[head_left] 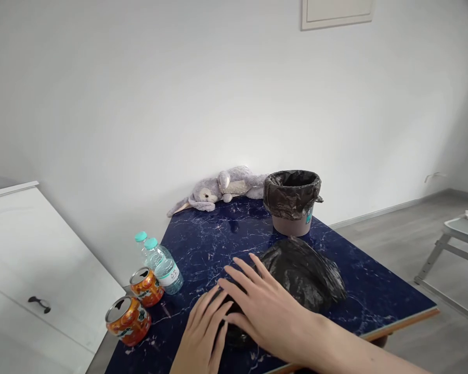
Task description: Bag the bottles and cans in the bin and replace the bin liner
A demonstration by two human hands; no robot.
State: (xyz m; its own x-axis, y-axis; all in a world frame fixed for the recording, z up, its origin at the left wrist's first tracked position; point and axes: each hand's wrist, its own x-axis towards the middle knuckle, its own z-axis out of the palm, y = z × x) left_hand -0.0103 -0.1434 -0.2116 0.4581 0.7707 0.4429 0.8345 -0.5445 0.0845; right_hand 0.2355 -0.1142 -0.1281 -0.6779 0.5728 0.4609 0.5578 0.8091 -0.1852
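Observation:
A black plastic bag (302,272) lies crumpled on the dark blue marbled table (203,249), part of it under my hands. My right hand (263,311) rests over the bag with its fingers stretched out and spread. Beside it, my left hand (200,330) has its fingers extended, their tips close to the right thumb and the bag's dark edge. Neither hand visibly grips anything. What lies beneath the palms is hidden.
Left of my hands stand two orange drink cans (128,319) and two clear bottles (167,270) with teal caps. A bin (292,226) with a black liner stands at the back right, near a grey plush toy (226,187) against the wall. A white cabinet (31,259) is at left.

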